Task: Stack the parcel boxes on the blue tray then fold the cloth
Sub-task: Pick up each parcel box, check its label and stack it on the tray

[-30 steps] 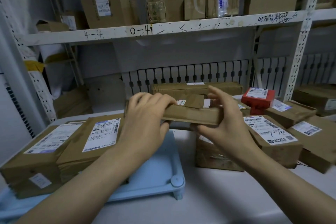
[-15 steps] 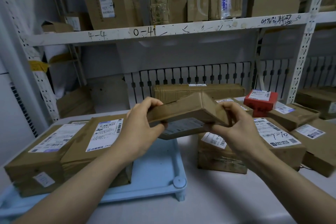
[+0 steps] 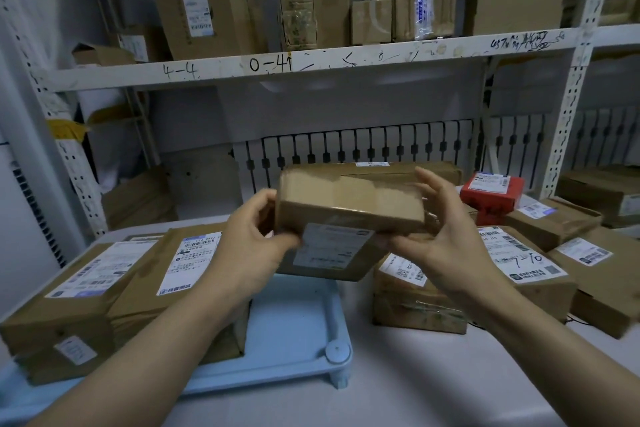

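Note:
I hold a flat brown parcel box in the air above the right part of the blue tray, tilted so its white label faces down toward me. My left hand grips its left end. My right hand holds its right end with fingers spread. Two labelled brown parcel boxes lie side by side on the left of the tray. No cloth is visible.
Several labelled brown parcels and a red box lie on the white table to the right. A long brown box lies behind my hands. A metal shelf above carries more cartons.
The box has been turned over in my hands, from lying flat to tilted with its label side underneath, and raised slightly. Both hands shifted along its ends.

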Motion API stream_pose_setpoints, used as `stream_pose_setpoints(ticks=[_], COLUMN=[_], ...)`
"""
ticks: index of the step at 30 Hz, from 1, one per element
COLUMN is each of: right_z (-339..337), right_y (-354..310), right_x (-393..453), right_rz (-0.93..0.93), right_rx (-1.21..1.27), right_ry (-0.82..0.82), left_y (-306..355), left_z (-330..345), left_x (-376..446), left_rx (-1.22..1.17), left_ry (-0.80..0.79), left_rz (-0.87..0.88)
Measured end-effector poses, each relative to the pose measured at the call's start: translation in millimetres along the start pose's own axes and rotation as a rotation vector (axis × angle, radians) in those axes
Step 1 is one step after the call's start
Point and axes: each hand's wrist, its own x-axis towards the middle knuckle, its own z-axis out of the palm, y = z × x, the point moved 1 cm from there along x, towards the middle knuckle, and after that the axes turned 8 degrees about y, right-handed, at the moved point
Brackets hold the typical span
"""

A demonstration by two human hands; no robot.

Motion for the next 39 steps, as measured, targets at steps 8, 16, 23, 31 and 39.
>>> stream_pose_setpoints(ticks=[8,16,23,31,39], right_z=[8,10,10,27,22], right_y=[13,7,-2,-19,-20], right_x=[-7,-7,-5,-14,-9], right_rz=[0.061,0.023,-0.125,-0.254,-0.335], right_rx=[-0.067,-0.067,-0.261,-0.419,-0.421], right_ry=[-0.146,-0.077,0.044,0.043,0.131], left_y=[-10,-7,7,39,32], left_z=[-2,-3,-1,23,21], left_x=[3,3,-6,-16,-6], left_rx=[-0.279,-0.150,0.335,1.067,1.086], left_ry=[0.083,0.096,0.289,0.119,0.042], left_rz=[-0.200,-0.137,0.330,0.990,0.839])
